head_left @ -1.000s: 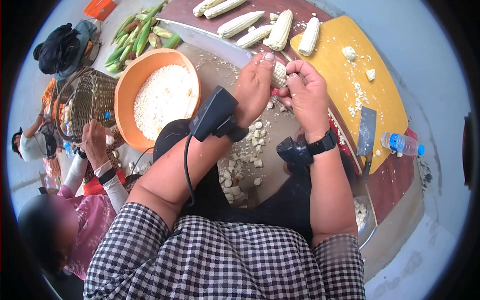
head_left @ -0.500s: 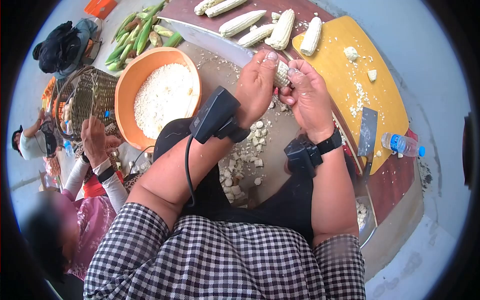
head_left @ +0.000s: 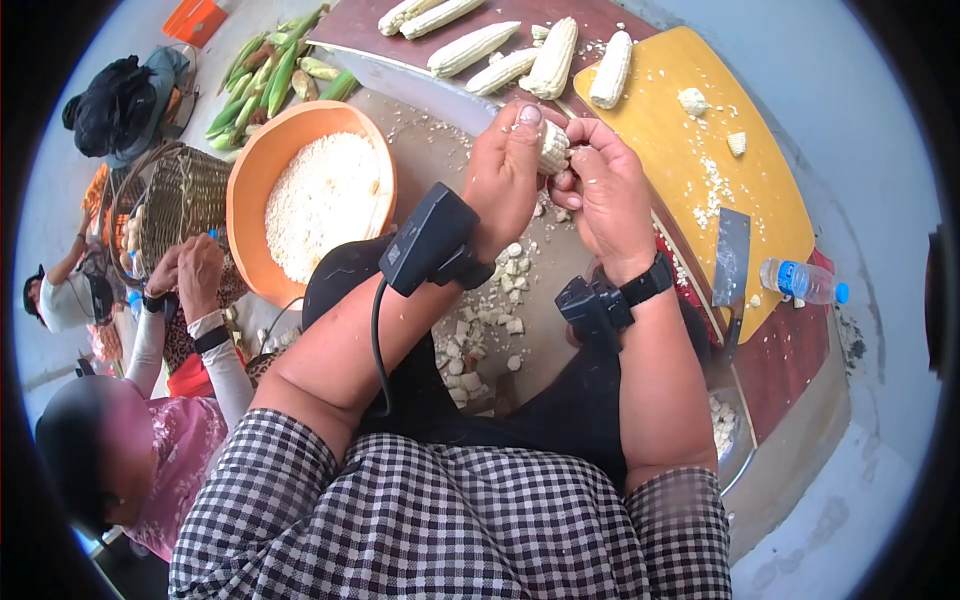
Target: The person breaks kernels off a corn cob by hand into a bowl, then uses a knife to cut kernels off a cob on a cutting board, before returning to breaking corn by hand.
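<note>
Between my two hands is a short piece of white corn cob [head_left: 553, 148] with kernels on it. My left hand [head_left: 503, 175] is wrapped round it, thumb on top. At its other end, my right hand [head_left: 612, 195] has the thumb and bent fingers closed against the kernels; the fingertips are partly hidden. Below and left of my hands stands an orange tub [head_left: 240, 190] with loose white kernels [head_left: 325, 205] in it. Cut cob chunks [head_left: 465, 355] lie on the floor beneath my arms.
A yellow cutting board [head_left: 765, 190] on the dark red table [head_left: 785, 375] bears a cleaver [head_left: 732, 260]. A water bottle [head_left: 805, 282] lies nearby. Peeled corn ears [head_left: 550, 60] are at the back. Left are husked corn [head_left: 275, 75], a wicker basket [head_left: 185, 205] and a co-worker [head_left: 180, 450].
My hands have shifted slightly left, and my right fingers have moved over the cob piece's end. The co-worker's hands have come together beside the basket.
</note>
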`<action>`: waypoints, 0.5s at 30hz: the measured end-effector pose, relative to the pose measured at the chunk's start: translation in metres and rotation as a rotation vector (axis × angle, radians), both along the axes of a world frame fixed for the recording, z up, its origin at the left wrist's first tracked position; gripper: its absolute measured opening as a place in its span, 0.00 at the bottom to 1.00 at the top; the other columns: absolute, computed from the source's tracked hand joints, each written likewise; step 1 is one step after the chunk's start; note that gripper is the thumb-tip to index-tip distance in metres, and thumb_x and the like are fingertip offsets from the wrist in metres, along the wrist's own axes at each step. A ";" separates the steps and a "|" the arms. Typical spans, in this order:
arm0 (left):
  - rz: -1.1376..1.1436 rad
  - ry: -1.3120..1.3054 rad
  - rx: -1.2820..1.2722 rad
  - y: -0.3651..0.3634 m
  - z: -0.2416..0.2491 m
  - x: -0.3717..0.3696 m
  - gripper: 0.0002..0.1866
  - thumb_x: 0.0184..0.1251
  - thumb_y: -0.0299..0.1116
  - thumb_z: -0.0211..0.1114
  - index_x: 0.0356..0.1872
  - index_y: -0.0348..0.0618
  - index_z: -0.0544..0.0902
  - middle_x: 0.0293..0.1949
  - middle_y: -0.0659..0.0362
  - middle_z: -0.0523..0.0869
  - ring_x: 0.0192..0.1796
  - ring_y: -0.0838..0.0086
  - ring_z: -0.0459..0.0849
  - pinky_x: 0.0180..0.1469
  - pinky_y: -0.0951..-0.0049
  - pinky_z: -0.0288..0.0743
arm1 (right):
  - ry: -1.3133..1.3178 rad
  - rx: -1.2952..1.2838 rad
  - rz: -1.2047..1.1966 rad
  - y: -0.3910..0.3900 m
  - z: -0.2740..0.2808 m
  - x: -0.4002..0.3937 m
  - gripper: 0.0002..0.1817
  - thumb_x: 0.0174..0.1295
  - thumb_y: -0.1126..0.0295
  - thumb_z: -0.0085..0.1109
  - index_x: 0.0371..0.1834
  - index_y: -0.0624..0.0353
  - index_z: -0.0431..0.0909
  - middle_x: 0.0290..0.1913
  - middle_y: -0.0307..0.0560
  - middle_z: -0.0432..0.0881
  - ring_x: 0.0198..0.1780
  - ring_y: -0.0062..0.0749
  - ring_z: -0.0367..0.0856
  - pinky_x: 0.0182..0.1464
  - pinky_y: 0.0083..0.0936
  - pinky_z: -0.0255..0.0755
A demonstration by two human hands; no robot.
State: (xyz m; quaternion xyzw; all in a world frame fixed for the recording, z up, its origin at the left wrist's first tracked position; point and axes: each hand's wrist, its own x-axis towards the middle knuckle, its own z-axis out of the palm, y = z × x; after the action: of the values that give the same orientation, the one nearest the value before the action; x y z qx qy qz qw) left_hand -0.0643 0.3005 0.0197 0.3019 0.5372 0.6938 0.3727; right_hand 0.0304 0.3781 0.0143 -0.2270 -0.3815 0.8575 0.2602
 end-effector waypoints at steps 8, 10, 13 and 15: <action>0.065 -0.037 0.048 0.001 0.008 0.005 0.18 0.77 0.41 0.40 0.41 0.38 0.74 0.27 0.61 0.77 0.25 0.83 0.75 0.25 0.83 0.71 | 0.060 -0.067 0.011 -0.001 0.008 0.001 0.06 0.66 0.71 0.52 0.42 0.61 0.71 0.30 0.37 0.72 0.24 0.16 0.68 0.23 0.12 0.62; 0.061 -0.032 0.056 0.001 0.009 0.006 0.17 0.77 0.40 0.40 0.41 0.38 0.74 0.26 0.61 0.77 0.25 0.83 0.75 0.24 0.83 0.72 | 0.066 -0.045 0.031 0.000 0.003 0.002 0.07 0.66 0.71 0.52 0.43 0.61 0.72 0.30 0.37 0.73 0.24 0.15 0.68 0.23 0.12 0.62; 0.053 0.005 0.060 -0.001 0.007 0.007 0.17 0.77 0.40 0.40 0.42 0.37 0.74 0.29 0.59 0.77 0.25 0.82 0.76 0.24 0.82 0.75 | 0.072 -0.043 0.052 0.000 -0.001 0.004 0.07 0.65 0.74 0.50 0.43 0.61 0.72 0.31 0.37 0.73 0.24 0.15 0.68 0.23 0.12 0.62; 0.046 0.090 0.037 -0.003 0.007 0.008 0.17 0.77 0.39 0.40 0.42 0.37 0.74 0.32 0.57 0.77 0.25 0.82 0.76 0.24 0.81 0.77 | 0.037 -0.010 0.066 0.001 -0.003 0.003 0.07 0.64 0.75 0.49 0.44 0.61 0.72 0.30 0.37 0.73 0.23 0.15 0.68 0.23 0.12 0.62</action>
State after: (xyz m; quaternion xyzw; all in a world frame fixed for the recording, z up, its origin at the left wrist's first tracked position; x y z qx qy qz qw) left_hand -0.0565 0.2974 0.0266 0.3271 0.5475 0.6977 0.3263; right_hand 0.0339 0.3787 0.0110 -0.1997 -0.3795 0.8716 0.2375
